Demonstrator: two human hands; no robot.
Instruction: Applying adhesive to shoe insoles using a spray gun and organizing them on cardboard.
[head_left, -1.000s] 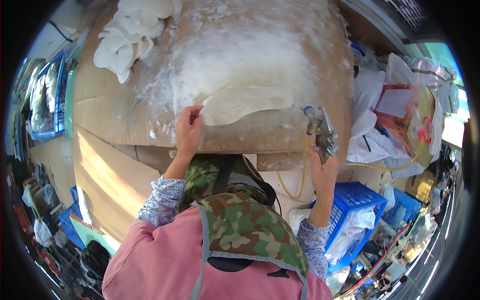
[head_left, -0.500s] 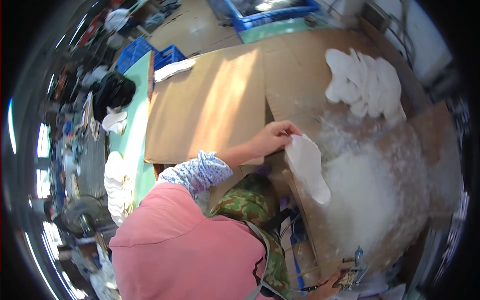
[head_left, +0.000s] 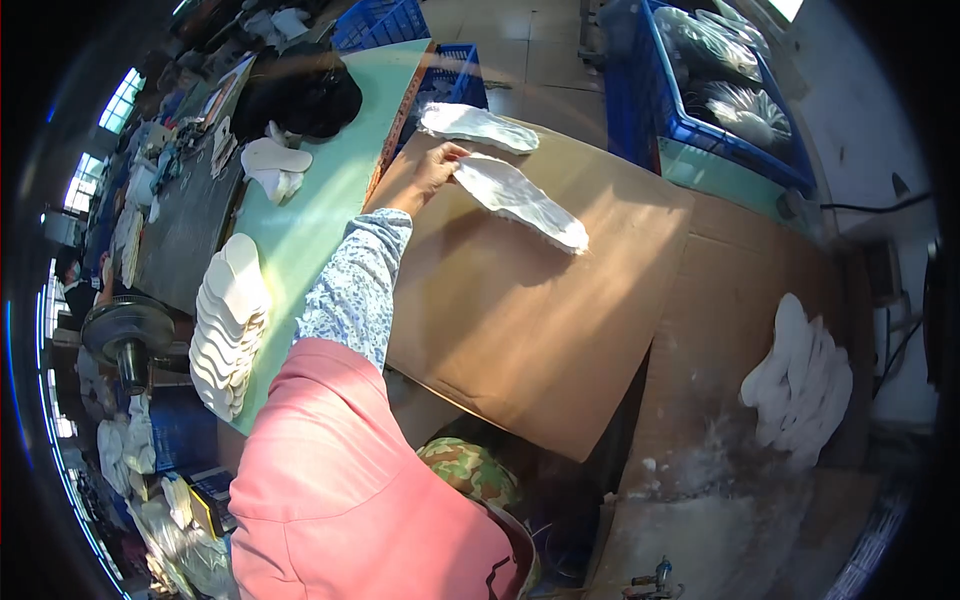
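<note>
White insole [head_left: 520,200] is in my left hand [head_left: 432,172], my fingers pinch its end and it lies flat on the brown cardboard sheet [head_left: 520,320]. One more insole [head_left: 476,126] lies just beside it, near the far edge of the cardboard. On the green table [head_left: 320,210] at my left stands a stack of insoles [head_left: 228,325]. My right hand is out of view

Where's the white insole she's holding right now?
In the head view, the white insole lies near the top middle on the brown cardboard sheet, its near end pinched by the left hand, just below a second insole.
</note>
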